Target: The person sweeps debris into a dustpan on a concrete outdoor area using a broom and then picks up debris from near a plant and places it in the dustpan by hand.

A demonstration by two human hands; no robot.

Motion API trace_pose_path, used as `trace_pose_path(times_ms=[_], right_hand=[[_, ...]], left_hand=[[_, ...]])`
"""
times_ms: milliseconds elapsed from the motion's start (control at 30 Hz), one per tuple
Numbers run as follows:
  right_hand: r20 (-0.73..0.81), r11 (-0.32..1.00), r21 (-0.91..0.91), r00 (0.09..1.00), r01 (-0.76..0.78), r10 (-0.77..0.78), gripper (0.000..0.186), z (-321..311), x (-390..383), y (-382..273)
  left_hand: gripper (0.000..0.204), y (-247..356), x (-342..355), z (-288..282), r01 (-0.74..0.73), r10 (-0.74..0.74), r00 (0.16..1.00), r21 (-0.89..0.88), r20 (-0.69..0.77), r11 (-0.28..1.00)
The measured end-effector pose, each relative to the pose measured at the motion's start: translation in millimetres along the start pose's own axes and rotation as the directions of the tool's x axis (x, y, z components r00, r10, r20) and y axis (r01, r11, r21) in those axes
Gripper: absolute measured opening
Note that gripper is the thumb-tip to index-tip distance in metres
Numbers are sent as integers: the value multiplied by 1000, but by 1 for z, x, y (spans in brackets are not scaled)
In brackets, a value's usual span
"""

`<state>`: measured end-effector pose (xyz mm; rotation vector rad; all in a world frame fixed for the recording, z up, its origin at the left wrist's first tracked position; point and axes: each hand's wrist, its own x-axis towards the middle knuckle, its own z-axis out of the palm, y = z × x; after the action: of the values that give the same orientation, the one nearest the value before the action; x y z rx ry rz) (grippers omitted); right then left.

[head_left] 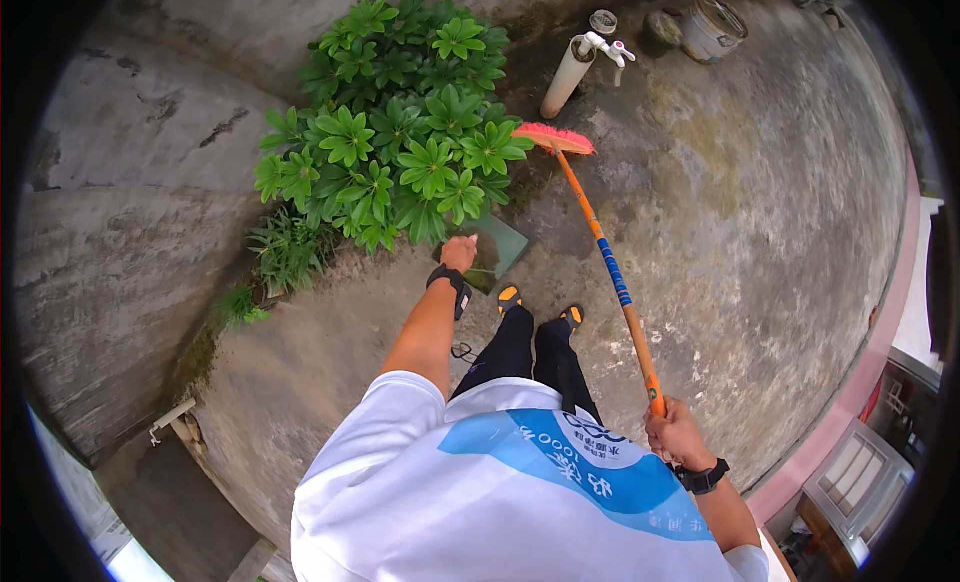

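My right hand is wrapped round the end of a long orange broom handle with a blue band along it. The broom stretches away, its pink-red bristle head resting on the concrete by a white pipe. Farther forward on the left, my left hand is closed beside the lower edge of a leafy green shrub. Right next to its fingers is a flat, square, grey-green piece; I cannot tell whether they grip it. Each wrist wears a black band.
A white standpipe with a tap rises beyond the broom head. A stone and a dirty bucket stand at the back right. Concrete walls bound the left side. Another pipe end sticks out at the lower left.
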<state>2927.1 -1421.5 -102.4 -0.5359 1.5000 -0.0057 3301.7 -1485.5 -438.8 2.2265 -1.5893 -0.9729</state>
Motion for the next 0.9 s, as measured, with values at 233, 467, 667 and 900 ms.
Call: trace_pose_path(times_ms=[233,467,667,900], right_hand=[[79,913,-378,978,-152,195,6,21,22,-10],[312,985,125,947,-120,76,32,27,-54,11],[161,959,217,976,-180,147,35,21,-97,25],[52,990,-132,998,41,-34,22,0,-41,82]], left_hand=[[41,-16,12,8,128,-134,991,-161,-27,979],[42,-30,23,21,-154,160,979,52,-127,987],[42,-20,9,9,-7,2,997,-68,-71,998],[42,-19,-5,2,29,-37,998,-161,-46,987]])
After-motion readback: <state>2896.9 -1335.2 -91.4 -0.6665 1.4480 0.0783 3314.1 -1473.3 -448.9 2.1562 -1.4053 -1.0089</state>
